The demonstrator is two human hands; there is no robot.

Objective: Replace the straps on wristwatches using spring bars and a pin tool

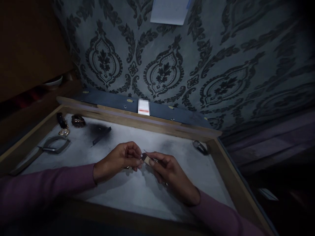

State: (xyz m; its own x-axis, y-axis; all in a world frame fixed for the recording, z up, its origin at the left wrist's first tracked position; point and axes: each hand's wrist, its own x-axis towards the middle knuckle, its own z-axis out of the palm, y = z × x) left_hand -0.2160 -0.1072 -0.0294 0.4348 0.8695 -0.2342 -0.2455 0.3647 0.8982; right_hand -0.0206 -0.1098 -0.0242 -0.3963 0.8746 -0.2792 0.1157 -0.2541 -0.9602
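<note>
In front of me, above the white bottom of a shallow wooden tray (pixel 197 127), my two hands meet. My right hand (pixel 173 172) is closed round a small flat strap-like piece (pixel 147 160), part dark brown and part tan. A thin pin-like tip sticks up beside it. The fingertips of my left hand (pixel 119 160) pinch at the piece's left end, with a tiny light spot between them. What lies inside the right palm is hidden. Dim light keeps me from telling the piece's exact kind.
At the tray's left lie a dark-strapped gold watch (pixel 64 131), a brown coiled watch (pixel 78 120), a grey strap loop (pixel 56 144) and a dark narrow bar (pixel 101 136). Another watch (pixel 200 147) sits at the right. A small white packet (pixel 143 107) stands behind the back rim.
</note>
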